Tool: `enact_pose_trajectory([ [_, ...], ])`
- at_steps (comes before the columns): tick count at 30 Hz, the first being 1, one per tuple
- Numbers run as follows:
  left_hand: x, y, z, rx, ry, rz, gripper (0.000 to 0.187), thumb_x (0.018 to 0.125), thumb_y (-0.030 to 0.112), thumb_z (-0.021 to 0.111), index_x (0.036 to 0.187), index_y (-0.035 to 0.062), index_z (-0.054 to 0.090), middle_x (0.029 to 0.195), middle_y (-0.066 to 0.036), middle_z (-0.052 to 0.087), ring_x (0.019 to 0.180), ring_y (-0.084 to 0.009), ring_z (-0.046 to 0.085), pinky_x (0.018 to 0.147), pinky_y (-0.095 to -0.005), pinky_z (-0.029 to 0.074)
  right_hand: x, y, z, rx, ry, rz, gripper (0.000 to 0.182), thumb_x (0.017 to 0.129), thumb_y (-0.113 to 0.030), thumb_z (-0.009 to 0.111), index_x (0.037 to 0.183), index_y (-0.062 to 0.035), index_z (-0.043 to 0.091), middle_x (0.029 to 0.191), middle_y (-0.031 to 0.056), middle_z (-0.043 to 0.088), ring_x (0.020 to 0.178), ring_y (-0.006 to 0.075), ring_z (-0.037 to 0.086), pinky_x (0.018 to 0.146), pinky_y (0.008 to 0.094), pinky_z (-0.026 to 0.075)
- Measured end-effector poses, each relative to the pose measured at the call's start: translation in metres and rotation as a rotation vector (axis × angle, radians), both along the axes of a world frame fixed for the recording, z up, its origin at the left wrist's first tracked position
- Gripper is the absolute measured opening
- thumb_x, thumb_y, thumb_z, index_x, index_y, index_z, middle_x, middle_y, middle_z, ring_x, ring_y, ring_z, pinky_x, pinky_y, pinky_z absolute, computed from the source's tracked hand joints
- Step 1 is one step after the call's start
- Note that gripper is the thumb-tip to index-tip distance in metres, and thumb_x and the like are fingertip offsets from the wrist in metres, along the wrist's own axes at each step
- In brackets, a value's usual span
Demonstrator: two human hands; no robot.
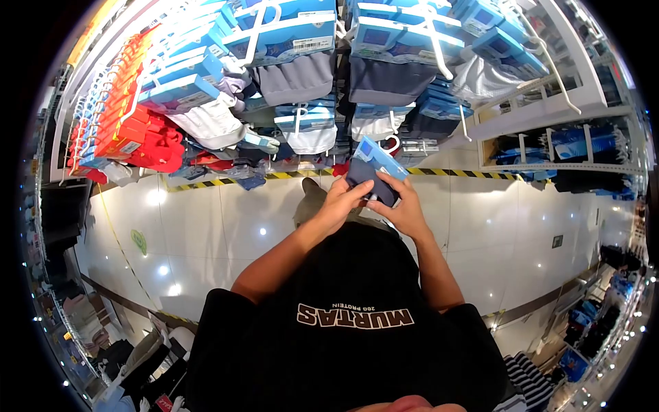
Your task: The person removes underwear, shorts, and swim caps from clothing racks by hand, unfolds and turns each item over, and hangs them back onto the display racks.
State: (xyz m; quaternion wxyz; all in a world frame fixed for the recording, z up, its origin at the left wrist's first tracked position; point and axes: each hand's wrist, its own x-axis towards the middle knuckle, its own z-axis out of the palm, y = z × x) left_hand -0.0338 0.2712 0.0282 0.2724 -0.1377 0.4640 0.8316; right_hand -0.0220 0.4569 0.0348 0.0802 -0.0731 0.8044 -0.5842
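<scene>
In front of my chest I hold a folded dark grey garment fixed to a blue header card with a white plastic hook. My left hand is closed on its left edge, the thumb lying across the dark cloth. On the other side my right hand grips the right edge near the card, its thumb at the lower corner. The garment's exact kind cannot be made out. Just beyond it hang white garments with similar blue cards.
A display rack ahead carries several rows of grey garments on blue cards and red packs at left. White metal prongs stick out toward me. Black-and-yellow tape edges the tiled floor. More stocked shelves stand at right.
</scene>
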Motion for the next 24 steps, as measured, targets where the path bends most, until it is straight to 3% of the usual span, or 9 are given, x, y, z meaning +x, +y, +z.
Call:
enact_pose_trajectory([
  [2, 0.004, -0.004, -0.009, -0.005, 0.045, -0.045, 0.031, 0.098, 0.021, 0.061, 0.124, 0.0032, 0.055, 0.112, -0.005, 0.063, 0.096, -0.0121, 0.063, 0.078, -0.0282, 0.054, -0.002, -0.003, -0.009, 0.0, 0.072, -0.034, 0.045, 0.083, -0.018, 0.078, 0.124, -0.0033, 0.065, 0.119, 0.0163, 0.057, 0.11, 0.026, 0.059, 0.094, 0.0339, 0.048],
  [6, 0.004, -0.007, -0.015, 0.013, 0.028, -0.062, 0.025, 0.099, 0.017, 0.061, 0.118, 0.0022, 0.058, 0.105, -0.004, 0.066, 0.088, -0.0094, 0.063, 0.074, -0.0258, 0.053, -0.005, -0.004, -0.014, -0.073, -0.047, -0.128, 0.026, 0.092, -0.018, 0.068, 0.109, 0.0011, 0.069, 0.104, 0.0144, 0.061, 0.095, 0.0213, 0.06, 0.082, 0.031, 0.047],
  [11, 0.006, -0.006, -0.03, -0.093, 0.108, -0.073, 0.018, 0.099, 0.017, 0.06, 0.108, 0.0011, 0.062, 0.093, -0.003, 0.069, 0.074, -0.0072, 0.062, 0.065, -0.0233, 0.052, -0.002, -0.006, -0.036, -0.086, -0.088, -0.255, 0.028, 0.098, -0.023, 0.06, 0.094, 0.0043, 0.068, 0.087, 0.0092, 0.062, 0.078, 0.014, 0.055, 0.069, 0.0288, 0.043],
  [14, 0.006, -0.004, -0.027, -0.147, 0.11, -0.093, 0.018, 0.099, 0.019, 0.062, 0.105, 0.0019, 0.064, 0.088, -0.002, 0.069, 0.068, -0.0063, 0.061, 0.06, -0.0219, 0.05, -0.001, -0.008, -0.041, -0.221, -0.19, -0.335, 0.031, 0.099, -0.024, 0.058, 0.092, 0.0047, 0.067, 0.082, 0.006, 0.061, 0.074, 0.0117, 0.053, 0.067, 0.0275, 0.043],
  [17, 0.008, -0.005, -0.035, -0.212, 0.147, -0.111, 0.018, 0.097, 0.02, 0.064, 0.1, 0.0026, 0.065, 0.083, 0.0, 0.068, 0.065, -0.0052, 0.06, 0.057, -0.0208, 0.047, -0.002, -0.003, -0.037, -0.2, -0.22, -0.345, 0.031, 0.098, -0.025, 0.06, 0.093, 0.0044, 0.068, 0.079, 0.0039, 0.061, 0.074, 0.0112, 0.053, 0.067, 0.0274, 0.043],
  [20, 0.007, 0.0, -0.021, -0.199, 0.119, -0.02, 0.018, 0.097, 0.021, 0.065, 0.099, 0.003, 0.065, 0.079, 0.001, 0.068, 0.063, -0.0044, 0.059, 0.056, -0.0198, 0.046, 0.0, 0.0, -0.032, -0.152, -0.275, -0.266, 0.029, 0.095, -0.026, 0.065, 0.099, 0.003, 0.069, 0.085, 0.0045, 0.062, 0.077, 0.011, 0.054, 0.069, 0.0275, 0.044],
  [24, 0.003, 0.002, -0.025, -0.167, 0.156, 0.011, 0.02, 0.097, 0.02, 0.065, 0.102, 0.0016, 0.065, 0.086, -0.001, 0.068, 0.068, -0.005, 0.06, 0.059, -0.0203, 0.047, 0.006, -0.001, -0.024, -0.132, -0.21, -0.05, 0.041, 0.084, -0.029, 0.077, 0.11, 0.0011, 0.067, 0.098, 0.009, 0.062, 0.086, 0.016, 0.058, 0.077, 0.0297, 0.047],
])
